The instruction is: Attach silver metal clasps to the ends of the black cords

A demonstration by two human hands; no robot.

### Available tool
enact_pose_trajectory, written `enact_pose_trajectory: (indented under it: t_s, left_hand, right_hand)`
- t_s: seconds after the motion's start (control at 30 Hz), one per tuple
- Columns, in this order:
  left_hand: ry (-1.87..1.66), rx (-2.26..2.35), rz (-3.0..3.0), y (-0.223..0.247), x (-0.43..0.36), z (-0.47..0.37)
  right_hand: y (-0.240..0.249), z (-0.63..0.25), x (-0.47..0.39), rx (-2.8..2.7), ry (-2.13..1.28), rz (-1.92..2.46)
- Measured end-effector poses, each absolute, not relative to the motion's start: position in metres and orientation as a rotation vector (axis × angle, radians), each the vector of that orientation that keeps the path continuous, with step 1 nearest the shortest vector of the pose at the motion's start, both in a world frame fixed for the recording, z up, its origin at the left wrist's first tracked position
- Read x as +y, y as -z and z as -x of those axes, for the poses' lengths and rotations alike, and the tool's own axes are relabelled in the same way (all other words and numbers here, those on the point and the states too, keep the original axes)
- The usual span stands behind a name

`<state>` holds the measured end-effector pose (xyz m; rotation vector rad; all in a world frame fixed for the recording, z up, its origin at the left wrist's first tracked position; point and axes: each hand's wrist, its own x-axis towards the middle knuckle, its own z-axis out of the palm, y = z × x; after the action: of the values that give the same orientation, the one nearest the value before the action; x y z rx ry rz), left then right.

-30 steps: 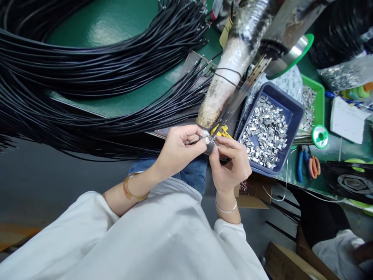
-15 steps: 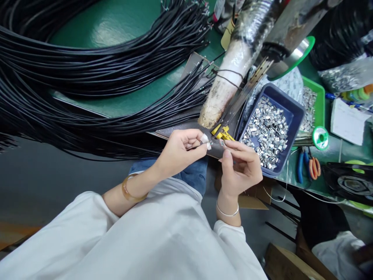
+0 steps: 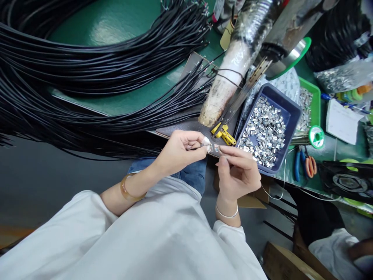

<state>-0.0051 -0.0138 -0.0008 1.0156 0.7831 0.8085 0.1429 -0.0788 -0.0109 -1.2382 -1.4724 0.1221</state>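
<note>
Pinching a small connector piece (image 3: 209, 148), the left hand (image 3: 182, 151) faces the right hand (image 3: 240, 171), whose fingertips grasp a tiny silver shell (image 3: 216, 148) just beside it, near the yellow tool (image 3: 224, 135) and blue bin (image 3: 292, 114) on the green worktop (image 3: 101, 31).

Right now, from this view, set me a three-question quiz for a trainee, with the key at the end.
1. Multiple choice: what colour is the bin of small metal pieces nearest the right hand? (a) red (b) dark blue (c) white
2. True or false: the orange-handled tool lies outside that bin.
3. Fill in: the amber bangle is on the wrist of the left hand; the silver bangle is on the ____ wrist.

Key: 1. (b) dark blue. 2. True. 3. right.
</note>
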Motion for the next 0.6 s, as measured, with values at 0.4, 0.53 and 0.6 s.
enact_pose_trajectory:
  t_s: [0.4,0.53,0.6]
  left_hand:
    - [-0.922,0.939,-1.085,0.000,-0.011,0.003]
    - [-0.926,0.955,-1.069,-0.002,-0.010,0.000]
    - [-0.937,0.953,-1.034,-0.003,-0.009,-0.001]
  right_hand:
    - [0.021,-0.145,-0.071,-1.597,0.074,1.304]
    - [0.020,-0.146,-0.068,-1.686,0.201,1.291]
    - [0.021,-0.147,-0.067,-1.699,0.230,1.285]
